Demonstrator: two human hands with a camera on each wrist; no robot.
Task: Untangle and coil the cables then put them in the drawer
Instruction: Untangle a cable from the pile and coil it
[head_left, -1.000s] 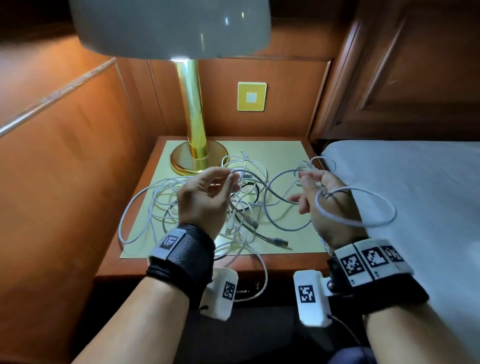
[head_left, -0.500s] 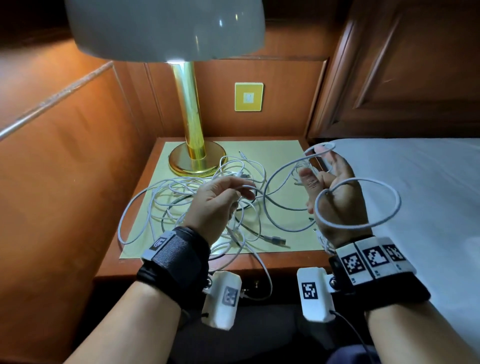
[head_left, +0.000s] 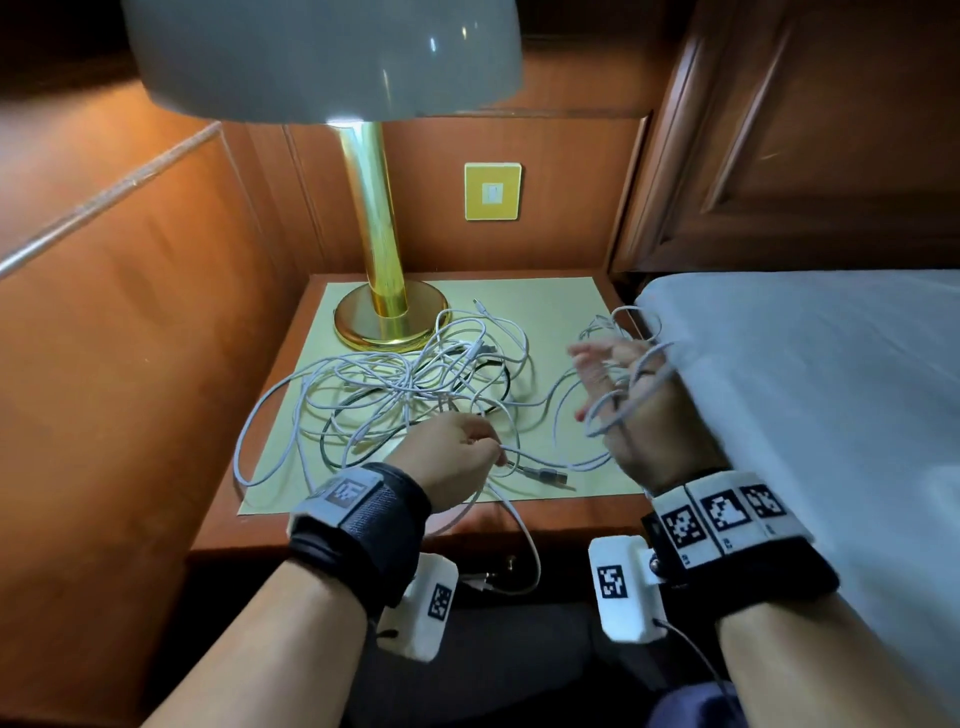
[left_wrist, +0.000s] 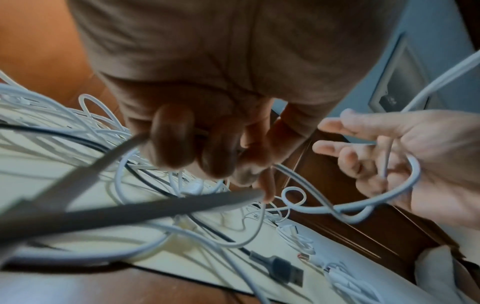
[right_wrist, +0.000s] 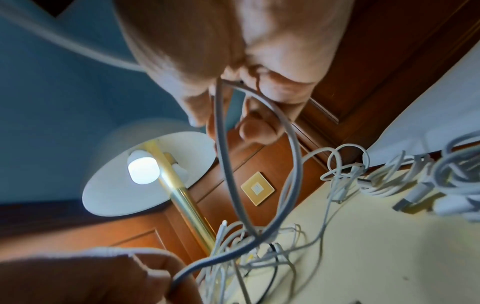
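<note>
A tangle of white and black cables lies on the pale yellow mat on the nightstand. My left hand is low over the mat's front and pinches one grey-white cable between thumb and fingers. The same cable runs to my right hand, where its loops are wound round the palm and held by curled fingers. The right hand is blurred. A dark USB plug lies at the mat's front edge. The drawer knob shows below the tabletop.
A brass lamp with a white shade stands at the back left of the mat. A few small white cable bundles lie at the mat's right edge beside the bed. One white cable hangs over the front edge. Wood panels enclose the left and back.
My left hand has moved down and toward me, drawing the cable to the mat's front. The right hand has turned and dropped lower, and the wide loop beside it has shrunk against the hand.
</note>
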